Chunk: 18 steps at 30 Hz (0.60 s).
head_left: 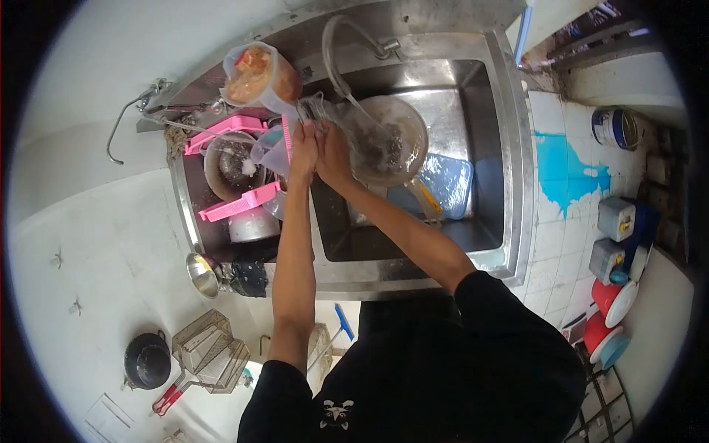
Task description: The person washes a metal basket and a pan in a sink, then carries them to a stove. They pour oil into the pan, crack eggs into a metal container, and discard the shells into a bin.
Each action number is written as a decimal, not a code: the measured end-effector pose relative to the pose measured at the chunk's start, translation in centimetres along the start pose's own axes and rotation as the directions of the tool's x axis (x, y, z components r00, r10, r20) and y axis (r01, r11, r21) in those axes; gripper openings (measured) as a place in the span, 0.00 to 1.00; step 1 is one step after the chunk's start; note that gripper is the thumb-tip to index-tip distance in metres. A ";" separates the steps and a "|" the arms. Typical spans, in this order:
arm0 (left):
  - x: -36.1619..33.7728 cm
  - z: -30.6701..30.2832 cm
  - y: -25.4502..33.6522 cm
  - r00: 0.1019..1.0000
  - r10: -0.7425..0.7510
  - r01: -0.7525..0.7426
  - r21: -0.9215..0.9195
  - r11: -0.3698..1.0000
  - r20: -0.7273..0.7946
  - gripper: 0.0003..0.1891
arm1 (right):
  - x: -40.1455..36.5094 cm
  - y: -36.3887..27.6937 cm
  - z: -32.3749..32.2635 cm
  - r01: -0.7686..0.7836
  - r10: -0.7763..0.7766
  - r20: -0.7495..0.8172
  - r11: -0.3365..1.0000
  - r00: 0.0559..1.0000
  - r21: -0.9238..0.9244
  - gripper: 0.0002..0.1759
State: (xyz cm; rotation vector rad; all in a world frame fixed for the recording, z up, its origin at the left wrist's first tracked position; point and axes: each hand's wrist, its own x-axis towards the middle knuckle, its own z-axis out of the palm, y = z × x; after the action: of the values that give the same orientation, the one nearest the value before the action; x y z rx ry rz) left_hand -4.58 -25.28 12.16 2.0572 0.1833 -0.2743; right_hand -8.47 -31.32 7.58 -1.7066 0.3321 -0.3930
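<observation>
My left hand and my right hand are close together over the divider between two sink basins. Both are closed around a shiny, see-through thing whose exact kind I cannot make out; fingers hide part of it. Just right of them, water from a curved tap runs into a large round pan in the right basin. A yellow-marked handle and a blue board lie beside the pan. Left of my hands stands a pink plastic basket with a translucent jug by it.
A clear tub of orange-red food sits on the back ledge. The left basin holds a metal pot. A steel bowl is at the sink's left front corner. A black pan and wire baskets are lower left.
</observation>
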 end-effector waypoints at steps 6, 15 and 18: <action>0.3 -1.3 -2.7 0.887 -0.375 0.460 -0.452 0.764 0.268 0.21 | 2.4 1.9 -7.2 0.349 -0.266 0.349 0.915 0.899 -0.201 0.23; 4.5 2.2 -4.4 0.803 -0.202 0.426 -0.301 0.853 0.561 0.26 | 8.5 5.0 -8.9 0.050 0.121 0.352 0.896 0.928 -0.440 0.39; 6.5 2.5 -6.7 0.857 -0.148 0.174 -0.007 0.985 0.493 0.31 | 10.5 6.2 -10.0 -0.102 0.253 0.546 0.951 0.799 -0.292 0.42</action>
State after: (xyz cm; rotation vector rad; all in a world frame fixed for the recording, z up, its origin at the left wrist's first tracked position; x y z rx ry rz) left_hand -0.25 -24.15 3.62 1.8554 0.0465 -0.8782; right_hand -3.43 -45.71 3.79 -1.9266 0.0890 0.3348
